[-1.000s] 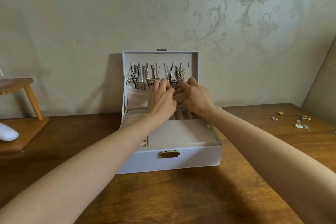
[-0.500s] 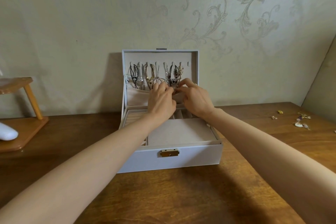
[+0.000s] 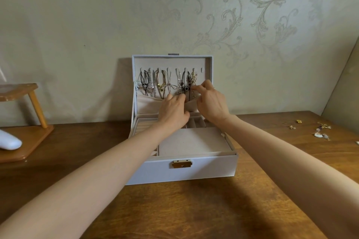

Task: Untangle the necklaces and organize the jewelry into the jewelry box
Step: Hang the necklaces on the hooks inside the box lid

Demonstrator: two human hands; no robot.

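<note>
Pale beaded necklace (image 3: 194, 78) pinched between curled right fingers (image 3: 201, 89).

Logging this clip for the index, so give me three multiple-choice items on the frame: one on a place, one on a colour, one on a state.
1. Where do the loose jewelry pieces lie relative to the jewelry box?
A in its front tray
B on the table, to its right
C on the wooden stand

2. What colour is the latch on the box's front?
A black
B red
C gold

3. How does the lid stand?
A open and upright, necklaces hanging inside
B shut
C taken off, flat on the table

Key: 1 B, they lie scattered on the wood at far right. 2 C, the metal plate shines gold. 3 A, the lid stands up before the wall with its hooks filled.
</note>
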